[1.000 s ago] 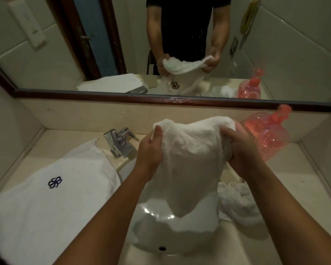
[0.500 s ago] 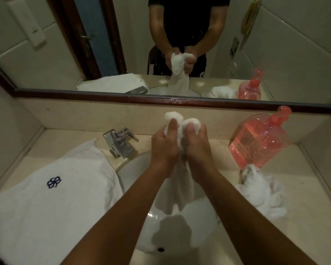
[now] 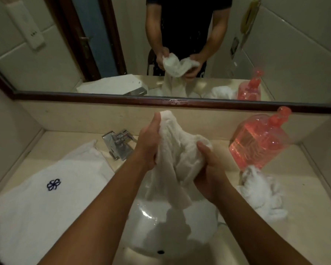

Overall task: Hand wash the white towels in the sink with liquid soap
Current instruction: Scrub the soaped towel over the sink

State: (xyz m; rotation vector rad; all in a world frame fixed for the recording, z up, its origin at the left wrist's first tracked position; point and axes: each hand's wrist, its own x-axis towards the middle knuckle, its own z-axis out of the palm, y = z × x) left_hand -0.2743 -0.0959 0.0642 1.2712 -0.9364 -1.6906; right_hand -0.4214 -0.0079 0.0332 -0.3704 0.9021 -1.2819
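A wet white towel point(image 3: 177, 150) hangs bunched between both hands above the white sink basin point(image 3: 199, 226). My left hand point(image 3: 148, 143) grips its upper left part, thumb up near the top edge. My right hand point(image 3: 210, 176) grips the lower right fold from below. The towel's loose end dangles towards the basin. A pink bottle of liquid soap point(image 3: 258, 138) with a pump top stands on the counter at the right.
A chrome tap point(image 3: 118, 143) sits behind the basin at the left. A large white towel with a blue emblem point(image 3: 46, 188) lies spread on the left counter. A crumpled white towel point(image 3: 262, 190) lies right of the basin. A mirror point(image 3: 161, 44) spans the wall.
My hands were pressed together, wringing the towel, half a second ago. They have now moved apart, the right hand dropping lower, and the towel has opened out between them.
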